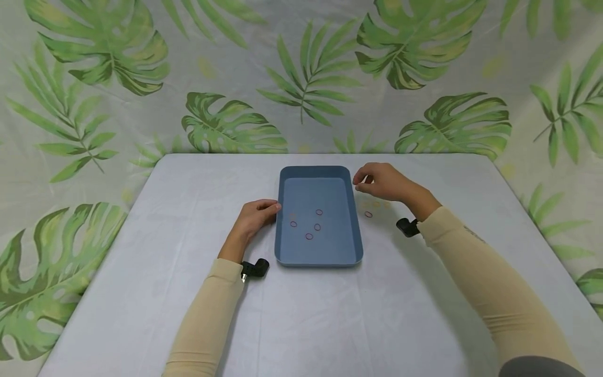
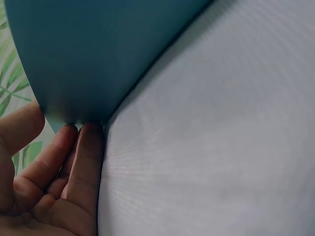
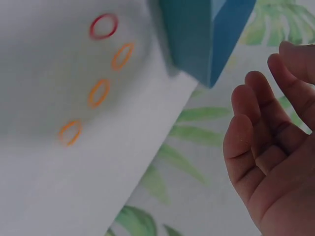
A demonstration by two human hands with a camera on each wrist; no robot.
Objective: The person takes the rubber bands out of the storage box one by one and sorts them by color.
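A blue rectangular tray [image 1: 346, 251] lies on the white-covered table, holding several small thin rings that look like rubber bands, such as a red ring [image 1: 309, 236] and a faint orange ring [image 1: 293, 215]. My left hand [image 1: 256, 214] touches the tray's left side, fingertips against the outer wall and thumb at the rim, as the left wrist view shows. Beside the tray's far right edge hovers my right hand [image 1: 383, 182], fingers loosely bent, thumb close to the index fingertip; no ring shows between them. Below this hand lie one red ring [image 3: 104, 26] and three orange rings [image 3: 99, 93].
The white tablecloth [image 1: 202, 199] covers the table up to its back edge. Behind hangs a leaf-patterned cloth [image 1: 325, 68]. A black wrist camera [image 1: 256, 268] sits on the left wrist, another wrist camera [image 1: 407, 227] on the right.
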